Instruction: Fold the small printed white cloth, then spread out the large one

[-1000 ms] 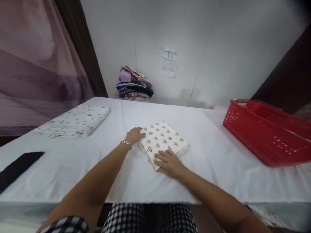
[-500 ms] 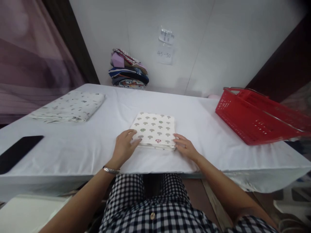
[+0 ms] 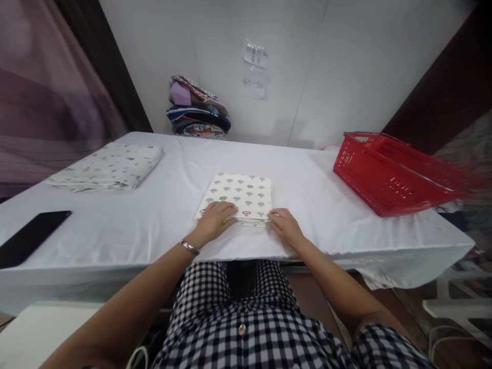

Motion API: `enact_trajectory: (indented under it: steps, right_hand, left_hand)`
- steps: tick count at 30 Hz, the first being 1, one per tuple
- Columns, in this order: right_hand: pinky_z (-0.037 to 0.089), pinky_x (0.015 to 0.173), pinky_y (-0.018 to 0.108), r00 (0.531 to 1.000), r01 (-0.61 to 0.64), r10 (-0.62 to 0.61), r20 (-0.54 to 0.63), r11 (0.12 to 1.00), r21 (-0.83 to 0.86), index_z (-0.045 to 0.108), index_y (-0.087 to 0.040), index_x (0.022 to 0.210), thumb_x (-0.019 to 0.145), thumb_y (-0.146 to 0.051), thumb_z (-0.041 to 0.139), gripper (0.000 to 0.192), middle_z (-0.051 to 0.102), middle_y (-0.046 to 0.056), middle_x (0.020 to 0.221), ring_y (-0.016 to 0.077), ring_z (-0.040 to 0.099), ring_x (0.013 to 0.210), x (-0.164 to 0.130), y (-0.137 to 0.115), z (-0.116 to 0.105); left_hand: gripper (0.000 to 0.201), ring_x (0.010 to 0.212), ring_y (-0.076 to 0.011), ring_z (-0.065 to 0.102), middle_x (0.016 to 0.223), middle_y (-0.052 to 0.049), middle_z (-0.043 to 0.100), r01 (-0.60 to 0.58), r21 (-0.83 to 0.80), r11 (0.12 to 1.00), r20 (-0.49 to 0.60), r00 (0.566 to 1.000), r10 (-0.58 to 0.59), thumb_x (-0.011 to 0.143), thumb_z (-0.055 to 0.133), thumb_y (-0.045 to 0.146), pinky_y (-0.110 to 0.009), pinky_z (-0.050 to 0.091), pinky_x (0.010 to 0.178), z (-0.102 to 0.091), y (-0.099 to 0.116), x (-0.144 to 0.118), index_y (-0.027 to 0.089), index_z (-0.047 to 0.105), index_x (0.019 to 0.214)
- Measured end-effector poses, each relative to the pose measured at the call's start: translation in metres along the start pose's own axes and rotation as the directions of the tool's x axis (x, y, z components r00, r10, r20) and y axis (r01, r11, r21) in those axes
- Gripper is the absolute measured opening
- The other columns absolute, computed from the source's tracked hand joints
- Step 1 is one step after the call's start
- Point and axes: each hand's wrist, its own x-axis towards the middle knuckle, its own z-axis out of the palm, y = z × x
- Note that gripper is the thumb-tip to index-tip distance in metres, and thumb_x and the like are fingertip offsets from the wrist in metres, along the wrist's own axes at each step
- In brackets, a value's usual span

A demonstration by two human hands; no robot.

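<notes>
Since half a second ago both hands have come closer to the cloth: the left hand (image 3: 212, 221) now lies on the near left corner of the folded cloth (image 3: 238, 195), where before it only touched the edge. One second ago the cloth lay turned at an angle; now it sits square to the table edge. The left fingers are spread flat on top, pressing down and not gripping anything. A bracelet (image 3: 190, 248) is on that wrist. The right hand (image 3: 283, 227) is at the near right corner, with its fingertips against the edge of the folded layers. If they pinch the layers or only touch them, I cannot tell.

The cloth is cream with small mushroom prints and lies on the white table (image 3: 326, 205), near the front edge, in the middle. A second folded cloth (image 3: 109, 166) lies well apart at the far left. A black phone (image 3: 33, 237) rests near the left front edge. A red basket (image 3: 392, 174) stands at the right. A pile of clothes (image 3: 198, 110) sits against the wall behind.
</notes>
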Motion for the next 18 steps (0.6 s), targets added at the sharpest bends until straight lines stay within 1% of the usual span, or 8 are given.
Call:
enact_trajectory:
  steps: [4, 7, 8, 11, 13, 18]
  right_hand:
    - [0.048, 0.08, 0.038, 0.999, 0.02, -0.017, 0.027, 0.994, -0.104, 0.069, -0.022, 0.095, 0.091, -0.022, 0.047, 0.022, 0.064, 0.009, 0.098, 0.0228, 0.053, 0.091, 0.003, 0.0, -0.002]
    - [0.046, 0.076, 0.037, 0.998, 0.036, -0.028, 0.055, 0.986, -0.162, 0.069, -0.02, 0.088, 0.092, -0.02, 0.044, 0.025, 0.064, 0.01, 0.093, 0.0225, 0.053, 0.086, 0.005, -0.001, -0.003]
    - [0.046, 0.076, 0.037, 0.997, 0.05, -0.041, 0.06, 0.987, -0.154, 0.069, -0.02, 0.089, 0.093, -0.021, 0.044, 0.025, 0.064, 0.01, 0.093, 0.0224, 0.053, 0.086, 0.005, -0.001, -0.003]
    - [0.046, 0.079, 0.036, 0.994, 0.095, -0.09, 0.059, 0.991, -0.095, 0.066, -0.02, 0.101, 0.092, -0.026, 0.047, 0.021, 0.063, 0.009, 0.1, 0.0224, 0.053, 0.092, 0.004, 0.0, -0.002]
    - [0.047, 0.08, 0.036, 0.994, 0.099, -0.095, 0.047, 0.992, -0.083, 0.065, -0.019, 0.104, 0.092, -0.027, 0.048, 0.022, 0.063, 0.009, 0.103, 0.0227, 0.052, 0.094, 0.004, 0.001, 0.0]
    - [0.047, 0.078, 0.033, 0.996, 0.09, -0.088, 0.03, 0.991, -0.101, 0.067, -0.019, 0.095, 0.093, -0.026, 0.046, 0.022, 0.063, 0.008, 0.097, 0.021, 0.053, 0.089, 0.007, 0.002, -0.001]
  left_hand:
    - [0.025, 0.116, -0.0221, 0.051, 0.12, -0.005, 0.062, -0.006, -0.007, 1.0, 0.033, 0.999, 0.006, 0.089, 0.05, 0.035, -0.043, 0.038, 0.1, 0.007, 0.002, 0.006, 0.028, 0.066, 0.108]
    - [0.027, 0.115, -0.0217, 0.052, 0.12, -0.005, 0.062, -0.016, -0.002, 1.0, 0.029, 0.999, 0.016, 0.091, 0.047, 0.034, -0.042, 0.039, 0.098, 0.009, -0.001, 0.005, 0.027, 0.065, 0.109]
    - [0.028, 0.115, -0.0219, 0.052, 0.12, -0.005, 0.062, -0.015, 0.002, 1.0, 0.027, 1.0, 0.015, 0.091, 0.046, 0.034, -0.042, 0.039, 0.098, 0.009, -0.001, 0.004, 0.027, 0.065, 0.11]
    - [0.028, 0.116, -0.023, 0.052, 0.121, -0.006, 0.062, -0.006, 0.009, 1.0, 0.014, 1.0, 0.006, 0.09, 0.048, 0.036, -0.043, 0.038, 0.099, 0.012, 0.001, 0.004, 0.027, 0.065, 0.11]
    - [0.03, 0.117, -0.024, 0.051, 0.123, -0.007, 0.061, -0.014, 0.015, 1.0, 0.006, 1.0, 0.014, 0.088, 0.052, 0.038, -0.044, 0.037, 0.1, 0.014, 0.005, 0.006, 0.025, 0.064, 0.112]
    - [0.03, 0.115, -0.0229, 0.052, 0.123, -0.007, 0.06, -0.074, 0.012, 0.997, 0.006, 0.997, 0.074, 0.091, 0.048, 0.038, -0.042, 0.037, 0.099, 0.021, 0.016, 0.015, 0.025, 0.064, 0.112]
